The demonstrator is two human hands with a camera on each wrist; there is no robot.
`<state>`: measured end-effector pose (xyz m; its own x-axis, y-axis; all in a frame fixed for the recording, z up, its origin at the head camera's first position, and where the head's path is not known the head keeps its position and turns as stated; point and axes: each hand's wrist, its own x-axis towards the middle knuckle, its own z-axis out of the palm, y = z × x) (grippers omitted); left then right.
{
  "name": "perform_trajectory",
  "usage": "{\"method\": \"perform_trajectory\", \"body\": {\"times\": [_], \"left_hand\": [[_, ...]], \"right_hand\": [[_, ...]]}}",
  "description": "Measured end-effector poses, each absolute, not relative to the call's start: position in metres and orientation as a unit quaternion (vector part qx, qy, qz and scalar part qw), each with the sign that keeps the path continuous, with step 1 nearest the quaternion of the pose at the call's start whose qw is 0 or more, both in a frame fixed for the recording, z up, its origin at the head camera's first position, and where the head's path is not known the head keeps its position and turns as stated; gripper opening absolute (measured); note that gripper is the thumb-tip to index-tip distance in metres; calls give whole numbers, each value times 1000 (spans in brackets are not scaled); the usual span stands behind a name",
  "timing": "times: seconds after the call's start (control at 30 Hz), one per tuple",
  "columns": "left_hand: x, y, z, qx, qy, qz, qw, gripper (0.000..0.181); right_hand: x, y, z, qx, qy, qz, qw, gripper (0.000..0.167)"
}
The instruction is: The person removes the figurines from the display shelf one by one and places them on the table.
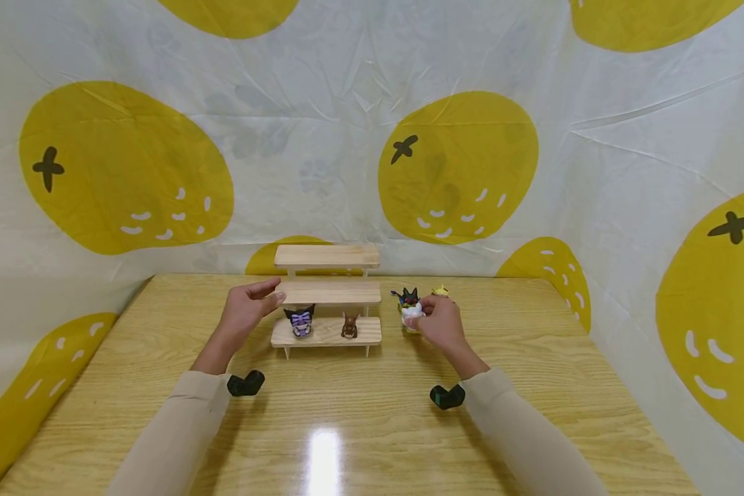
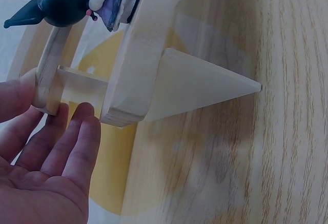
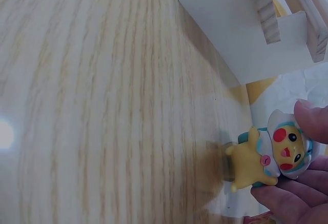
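My left hand grips the left end of the middle board of a three-tier wooden display stand; in the left wrist view its thumb lies on one face and the fingers reach behind. With my right hand I hold a yellow figurine with red cheeks and a white hood, right of the stand, thumb on the hood. It looks upright, at or just above the tabletop. On the lowest board sit a purple-and-black figurine and a small brown figurine.
Behind the right hand stand a black winged figurine and another yellow figurine, partly hidden. All of this is on a wood-grain table. A white cloth with yellow fruit prints hangs around the back and sides.
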<state>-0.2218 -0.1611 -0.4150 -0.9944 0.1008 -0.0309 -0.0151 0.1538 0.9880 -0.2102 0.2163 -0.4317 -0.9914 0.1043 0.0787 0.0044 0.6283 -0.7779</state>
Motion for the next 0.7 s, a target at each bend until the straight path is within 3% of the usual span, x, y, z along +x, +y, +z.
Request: {"method": "perform_trajectory", "body": {"times": [0.4,0.7], "left_hand": [[-223,-160,-415,22,757,651,46,56],[-221,-160,-414,25,760,648,49,56]], "right_hand": [[-203,210,-427,-38,-902,424,71,47],[-196,211,-427,-21,-912,401,86,51]]}}
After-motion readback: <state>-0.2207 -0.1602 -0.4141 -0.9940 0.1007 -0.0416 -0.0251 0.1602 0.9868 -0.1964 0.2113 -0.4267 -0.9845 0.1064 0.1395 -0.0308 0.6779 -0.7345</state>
